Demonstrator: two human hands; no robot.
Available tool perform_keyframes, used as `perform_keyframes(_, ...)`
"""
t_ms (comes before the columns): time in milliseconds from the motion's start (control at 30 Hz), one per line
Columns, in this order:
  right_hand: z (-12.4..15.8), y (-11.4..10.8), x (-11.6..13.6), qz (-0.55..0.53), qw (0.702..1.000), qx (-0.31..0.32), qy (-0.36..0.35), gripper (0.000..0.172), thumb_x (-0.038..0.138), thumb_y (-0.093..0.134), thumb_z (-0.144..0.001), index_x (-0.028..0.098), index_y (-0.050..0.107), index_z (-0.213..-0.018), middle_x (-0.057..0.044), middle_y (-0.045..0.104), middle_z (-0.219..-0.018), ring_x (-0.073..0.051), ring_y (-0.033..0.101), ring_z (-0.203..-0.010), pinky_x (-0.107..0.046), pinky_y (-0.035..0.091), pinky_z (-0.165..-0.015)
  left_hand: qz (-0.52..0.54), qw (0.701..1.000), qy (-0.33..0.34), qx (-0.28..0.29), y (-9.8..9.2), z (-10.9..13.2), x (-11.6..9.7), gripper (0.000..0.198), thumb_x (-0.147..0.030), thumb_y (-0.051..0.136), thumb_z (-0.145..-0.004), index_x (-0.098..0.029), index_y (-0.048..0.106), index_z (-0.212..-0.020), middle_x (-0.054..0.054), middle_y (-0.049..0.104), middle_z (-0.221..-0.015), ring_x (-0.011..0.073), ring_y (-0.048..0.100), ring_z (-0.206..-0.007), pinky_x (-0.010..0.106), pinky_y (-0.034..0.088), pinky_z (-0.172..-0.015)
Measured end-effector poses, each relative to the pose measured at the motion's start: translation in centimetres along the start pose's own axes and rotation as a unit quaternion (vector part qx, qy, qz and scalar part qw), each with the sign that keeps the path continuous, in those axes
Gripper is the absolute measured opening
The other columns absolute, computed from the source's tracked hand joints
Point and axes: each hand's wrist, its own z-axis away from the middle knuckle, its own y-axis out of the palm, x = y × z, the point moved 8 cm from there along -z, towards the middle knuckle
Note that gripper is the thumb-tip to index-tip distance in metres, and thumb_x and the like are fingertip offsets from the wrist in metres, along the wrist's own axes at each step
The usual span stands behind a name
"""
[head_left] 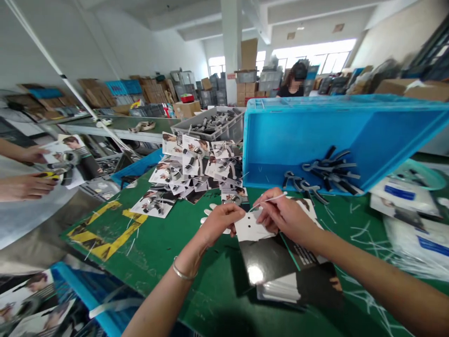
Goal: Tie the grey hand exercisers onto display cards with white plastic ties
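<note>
My left hand [220, 223], with a bangle at the wrist, grips the upper left edge of a printed card [268, 255] between thumb and fingers. Two small dark holes show near the card's top. At its upper right, my right hand [280, 213] pinches a thin white cable tie [268, 200]. The tie runs above the card's top edge. More cards lie beneath the held one. Behind my hands, several cards with clippers on them [194, 161] are piled up. Loose grey and black clippers [331, 171] lie in a tipped blue crate [301, 126].
White tie scraps [372, 252] litter the green table [164, 255] on the right, near plastic bags [417, 238]. At left, another person's hands hold a card and yellow-handled cutters [49, 175]. A grey crate [213, 124] stands behind; another person is beyond the blue crate.
</note>
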Motion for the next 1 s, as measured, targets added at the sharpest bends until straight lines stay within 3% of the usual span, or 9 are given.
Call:
perform_keyframes(100, -0.3, 0.9, -0.6, 0.045, 0.999, -0.009, -0.007, 0.015, 0.031, 0.038, -0.104, 0.021, 0.049, -0.101, -0.001, 0.070, -0.069, -0.015, 0.068, -0.057, -0.026, 0.055, -0.057, 0.078, 0.995, 0.015, -0.054, -1.0, 0.5, 1.4, 0.040, -0.050, 0.066, -0.085, -0.011, 0.071, -0.094, 0.002, 0.063, -0.068, 0.0091, 0.053, -0.048, 0.020, 0.044, -0.043)
perform_keyframes(200, 0.1, 0.8, -0.8, 0.048, 0.999, -0.014, -0.006, 0.018, 0.035, 0.039, -0.104, 0.021, 0.049, -0.101, -0.002, 0.069, -0.070, -0.015, 0.068, -0.057, -0.025, 0.052, -0.053, 0.134, 0.984, 0.041, -0.114, -1.5, 1.7, 3.2, 0.034, -0.044, 0.069, -0.086, -0.011, 0.072, -0.097, 0.002, 0.064, -0.071, 0.0084, 0.054, -0.053, 0.019, 0.045, -0.049)
perform_keyframes(333, 0.5, 0.7, -0.9, 0.062, 0.998, -0.010, -0.018, 0.018, 0.034, 0.039, -0.104, 0.021, 0.051, -0.100, -0.002, 0.068, -0.075, -0.015, 0.068, -0.064, -0.025, 0.051, -0.056, 0.196, 0.970, 0.067, -0.127, -0.1, 3.1, 4.9, 0.026, -0.033, 0.073, -0.083, -0.015, 0.071, -0.102, 0.004, 0.070, -0.089, 0.0107, 0.061, -0.070, 0.022, 0.049, -0.067)
perform_keyframes(467, 0.3, 1.4, -1.0, 0.134, 0.989, 0.004, -0.057, 0.017, 0.029, 0.038, -0.103, 0.020, 0.053, -0.103, -0.005, 0.067, -0.085, -0.017, 0.066, -0.072, -0.030, 0.051, -0.066, 0.221, 0.964, 0.077, -0.124, 1.2, 3.1, 4.8, 0.032, -0.028, 0.082, -0.073, -0.017, 0.071, -0.102, 0.005, 0.072, -0.098, 0.0167, 0.065, -0.091, 0.025, 0.048, -0.083)
perform_keyframes(600, 0.3, 2.6, -0.4, 0.198, 0.971, 0.061, -0.118, 0.017, 0.023, 0.043, -0.100, 0.018, 0.059, -0.101, -0.010, 0.067, -0.096, -0.023, 0.063, -0.089, -0.036, 0.048, -0.078, 0.199, 0.965, 0.088, -0.146, 1.2, 2.1, 4.4, 0.027, -0.023, 0.083, -0.069, -0.017, 0.068, -0.090, 0.001, 0.071, -0.083, 0.0150, 0.064, -0.078, 0.024, 0.048, -0.073)
perform_keyframes(733, 0.4, 2.0, 0.0, 0.146, 0.980, 0.068, -0.120, 0.013, 0.026, 0.050, -0.099, 0.019, 0.062, -0.101, -0.007, 0.067, -0.098, -0.020, 0.062, -0.091, -0.033, 0.046, -0.081, 0.117, 0.973, 0.116, -0.162, 0.5, 2.8, 4.4, 0.020, -0.021, 0.080, -0.070, -0.018, 0.065, -0.082, -0.001, 0.068, -0.078, 0.0150, 0.061, -0.074, 0.025, 0.047, -0.071)
perform_keyframes(800, 0.3, 1.3, -0.4, 0.106, 0.989, 0.050, -0.089, 0.012, 0.028, 0.052, -0.099, 0.020, 0.062, -0.099, -0.004, 0.066, -0.093, -0.018, 0.062, -0.085, -0.030, 0.045, -0.077, 0.037, 0.985, 0.121, -0.119, 0.8, 4.2, 4.5, 0.007, -0.022, 0.073, -0.079, -0.018, 0.068, -0.083, 0.002, 0.067, -0.083, 0.0158, 0.061, -0.077, 0.027, 0.047, -0.076)
perform_keyframes(900, 0.3, 1.0, -0.9, 0.077, 0.994, 0.039, -0.065, 0.011, 0.029, 0.054, -0.098, 0.021, 0.060, -0.096, -0.002, 0.064, -0.087, -0.017, 0.060, -0.078, -0.028, 0.044, -0.072, -0.046, 0.991, 0.123, -0.024, 1.7, 6.8, 4.7, 0.011, -0.024, 0.063, -0.089, -0.018, 0.072, -0.089, 0.005, 0.064, -0.090, 0.0173, 0.059, -0.084, 0.029, 0.047, -0.082)
perform_keyframes(1000, 0.1, 1.4, -0.7, 0.103, 0.991, 0.051, -0.071, 0.009, 0.028, 0.055, -0.097, 0.021, 0.060, -0.095, -0.001, 0.063, -0.086, -0.016, 0.058, -0.076, -0.028, 0.042, -0.070, -0.067, 0.987, 0.139, -0.049, 1.5, 8.2, 4.2, 0.009, -0.024, 0.065, -0.089, -0.019, 0.072, -0.090, 0.005, 0.062, -0.089, 0.0174, 0.059, -0.086, 0.027, 0.046, -0.080)
